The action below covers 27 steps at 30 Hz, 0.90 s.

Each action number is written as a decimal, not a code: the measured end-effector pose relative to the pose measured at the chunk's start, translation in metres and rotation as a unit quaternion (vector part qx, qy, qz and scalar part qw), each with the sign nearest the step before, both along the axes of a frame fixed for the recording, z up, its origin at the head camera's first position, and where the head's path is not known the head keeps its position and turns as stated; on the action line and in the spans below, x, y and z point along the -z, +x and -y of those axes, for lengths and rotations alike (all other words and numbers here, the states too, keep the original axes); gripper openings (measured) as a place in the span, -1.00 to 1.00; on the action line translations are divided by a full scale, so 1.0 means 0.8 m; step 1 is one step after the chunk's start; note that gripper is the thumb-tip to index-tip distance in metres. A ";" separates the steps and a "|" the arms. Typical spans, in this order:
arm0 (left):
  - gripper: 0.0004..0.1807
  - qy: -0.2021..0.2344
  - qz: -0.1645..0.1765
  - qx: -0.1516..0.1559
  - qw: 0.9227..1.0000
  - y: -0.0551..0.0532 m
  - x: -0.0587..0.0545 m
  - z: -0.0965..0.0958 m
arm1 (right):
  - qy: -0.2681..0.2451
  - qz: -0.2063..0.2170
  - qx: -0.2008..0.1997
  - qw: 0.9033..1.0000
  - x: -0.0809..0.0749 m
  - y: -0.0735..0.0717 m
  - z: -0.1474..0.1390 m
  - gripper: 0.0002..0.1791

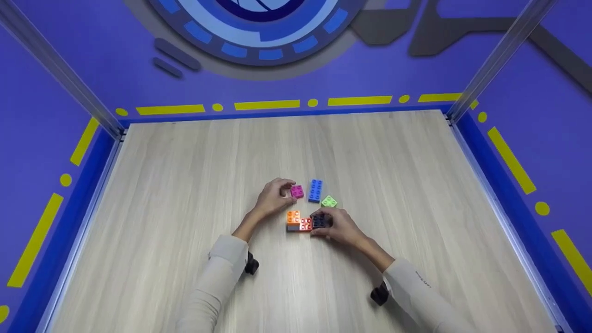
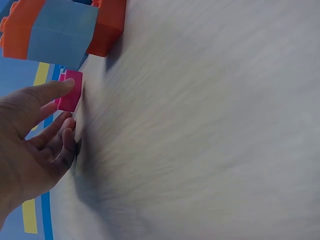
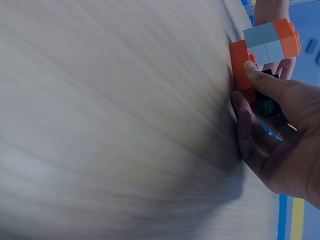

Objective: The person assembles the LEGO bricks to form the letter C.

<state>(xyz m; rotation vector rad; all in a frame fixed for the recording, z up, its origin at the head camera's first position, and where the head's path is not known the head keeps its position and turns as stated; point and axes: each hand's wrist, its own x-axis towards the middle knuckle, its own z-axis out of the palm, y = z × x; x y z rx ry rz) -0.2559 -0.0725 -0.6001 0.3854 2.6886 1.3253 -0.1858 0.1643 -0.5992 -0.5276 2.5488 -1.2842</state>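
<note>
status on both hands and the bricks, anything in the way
Left hand pinching pink brick. Right hand holding black brick beside orange-topped stack. Lime brick close beyond right hand, possible snag.

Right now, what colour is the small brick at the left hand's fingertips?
That small brick is bright pink; the head view shows it best.

On the table (image 1: 185, 208), the stack (image 1: 293, 217) lies before the long brick (image 1: 315, 190), its right end apparently within the right hand (image 1: 343, 226).
</note>
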 end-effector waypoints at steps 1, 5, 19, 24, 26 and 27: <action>-0.49 -0.008 -0.001 -0.003 1.000 0.000 0.001 0.000 | 0.000 0.000 -0.001 1.000 0.000 0.000 0.000 -0.53; -0.54 -0.022 -0.010 -0.007 1.000 -0.001 0.003 -0.001 | -0.001 0.000 -0.001 1.000 -0.001 -0.002 0.000 -0.54; -0.60 0.020 -0.006 0.015 1.000 0.038 -0.024 0.037 | -0.007 -0.002 -0.002 1.000 0.003 -0.003 -0.002 -0.53; -0.59 0.045 -0.003 0.029 0.999 0.052 -0.040 0.047 | -0.004 -0.004 -0.007 1.000 0.004 -0.002 -0.003 -0.52; -0.60 0.059 -0.012 0.039 0.997 0.056 -0.047 0.047 | -0.004 -0.006 -0.006 1.000 0.004 -0.001 -0.004 -0.52; -0.60 0.063 -0.017 0.046 0.997 0.057 -0.051 0.047 | -0.004 -0.010 -0.006 1.000 0.004 -0.001 -0.005 -0.53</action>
